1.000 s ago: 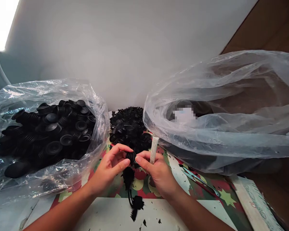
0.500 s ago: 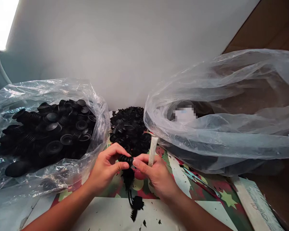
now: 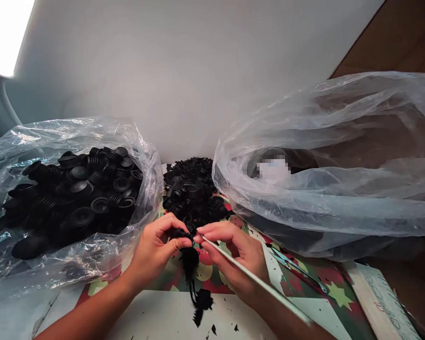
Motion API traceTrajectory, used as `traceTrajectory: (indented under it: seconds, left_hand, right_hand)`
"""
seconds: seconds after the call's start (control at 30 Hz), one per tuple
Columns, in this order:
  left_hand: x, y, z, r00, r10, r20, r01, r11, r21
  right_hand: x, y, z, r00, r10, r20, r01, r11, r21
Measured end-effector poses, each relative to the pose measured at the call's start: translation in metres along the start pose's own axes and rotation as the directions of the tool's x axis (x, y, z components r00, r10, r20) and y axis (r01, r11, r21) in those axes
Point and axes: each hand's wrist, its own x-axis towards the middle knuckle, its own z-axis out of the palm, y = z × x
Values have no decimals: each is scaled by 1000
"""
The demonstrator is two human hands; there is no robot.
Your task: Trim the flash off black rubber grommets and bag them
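In the head view, my left hand (image 3: 159,250) pinches a small ribbed black rubber piece (image 3: 181,233) between thumb and fingertips. Opposite it, my right hand (image 3: 235,255) grips a long thin pale stick (image 3: 258,281) between thumb and fingers. The stick slants from the fingertips down to the right, over the right forearm, and its tip end is at the black piece. Between and just below the hands lie black scraps (image 3: 190,264), with more scraps (image 3: 202,301) on the white sheet (image 3: 163,314).
A clear plastic bag (image 3: 150,160) of ribbed black pieces stands at the left. A black heap (image 3: 191,189) lies behind the hands. Another clear bag (image 3: 326,203) is at the right, with scissors (image 3: 297,269) in front of it. A lamp (image 3: 10,38) is at the upper left.
The pale stick has swung from upright to a low slant, its end now near the black piece. My right hand has turned and its fingers are more extended. My left hand has barely moved.
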Motion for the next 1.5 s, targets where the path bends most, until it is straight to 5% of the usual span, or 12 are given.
traceTrajectory:
  seconds: [0.2,0.57,0.77,1.3,1.43,1.5]
  left_hand:
    - [-1,1,1,1000,25,-4,-25,999,39]
    - [-3,-4,2,996,83,-37,-77,986,149]
    - [-3,-5,4,994,102,-46,-92,978,186]
    - [-13,5,12,985,160,-59,-144,966,215]
    - [-5,35,-12,967,251,33,-242,876,417]
    - [12,53,-41,962,270,-35,-179,725,665]
  right_hand:
    - [5,0,-3,984,-160,79,169,977,-130]
    - [6,-2,-1,969,-220,112,241,945,-222]
    - [4,2,9,939,-341,38,335,889,-313]
    - [-6,0,12,935,-336,112,350,831,-432]
    - [-4,10,3,954,-296,45,284,846,-452]
    - [0,12,-2,975,-218,27,209,884,-419]
